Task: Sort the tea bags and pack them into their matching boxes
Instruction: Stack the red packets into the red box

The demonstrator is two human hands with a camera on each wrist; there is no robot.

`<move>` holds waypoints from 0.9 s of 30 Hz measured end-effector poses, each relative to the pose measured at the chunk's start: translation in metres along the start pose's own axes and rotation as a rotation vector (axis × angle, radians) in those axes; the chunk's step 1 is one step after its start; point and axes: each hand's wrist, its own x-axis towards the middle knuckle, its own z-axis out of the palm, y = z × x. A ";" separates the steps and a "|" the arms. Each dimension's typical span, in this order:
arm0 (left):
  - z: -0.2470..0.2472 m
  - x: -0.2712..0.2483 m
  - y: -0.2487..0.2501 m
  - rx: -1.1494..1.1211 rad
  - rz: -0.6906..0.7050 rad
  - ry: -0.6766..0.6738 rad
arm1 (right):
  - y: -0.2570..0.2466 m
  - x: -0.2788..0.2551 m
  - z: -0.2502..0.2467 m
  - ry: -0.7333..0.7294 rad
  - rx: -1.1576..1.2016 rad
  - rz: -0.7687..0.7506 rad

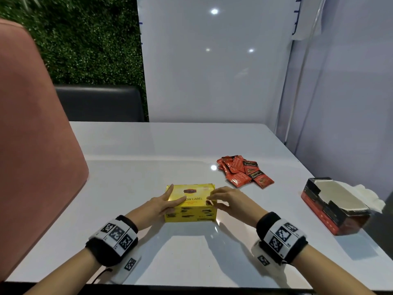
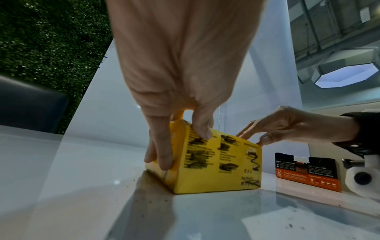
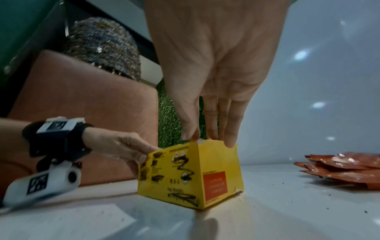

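A yellow tea box (image 1: 191, 204) stands near the middle of the white table (image 1: 138, 158), lid down. My left hand (image 1: 163, 204) clasps its near left corner: fingers lie over the lid and down the left side (image 2: 160, 154), and the thumb presses the front face (image 2: 202, 129). My right hand (image 1: 225, 201) is at the box's right top edge (image 3: 213, 142), where thumb and fingertips pinch the lid's small flap (image 1: 209, 202). A pile of red tea sachets (image 1: 244, 173) lies behind and to the right of the box, and no hand touches it.
An open red and black tea box (image 1: 331, 211) lies at the table's right edge, with crumpled white paper (image 1: 370, 195) beside it. A pink chair back (image 1: 32, 135) rises on the left. White panels wall off the back and right.
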 end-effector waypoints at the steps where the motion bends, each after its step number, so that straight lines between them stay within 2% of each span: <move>1: -0.002 0.001 -0.003 0.004 -0.026 0.003 | 0.003 0.001 -0.002 0.006 0.009 0.029; 5: -0.015 0.007 -0.027 -0.007 -0.158 0.035 | 0.030 0.004 -0.011 -0.017 -0.018 0.195; 10: -0.045 0.024 -0.077 -0.057 -0.301 0.092 | 0.079 0.040 -0.031 -0.213 -0.056 0.514; 14: -0.068 0.046 -0.108 -0.053 -0.409 0.148 | 0.107 0.075 -0.042 -0.288 -0.229 0.667; 18: -0.080 0.068 -0.125 -0.101 -0.448 0.176 | 0.129 0.098 -0.045 -0.353 -0.264 0.720; 22: -0.087 0.085 -0.136 -0.128 -0.472 0.216 | 0.139 0.118 -0.056 -0.457 -0.302 0.702; 27: -0.091 0.090 -0.135 -0.159 -0.481 0.196 | 0.126 0.124 -0.071 -0.498 -0.352 0.492</move>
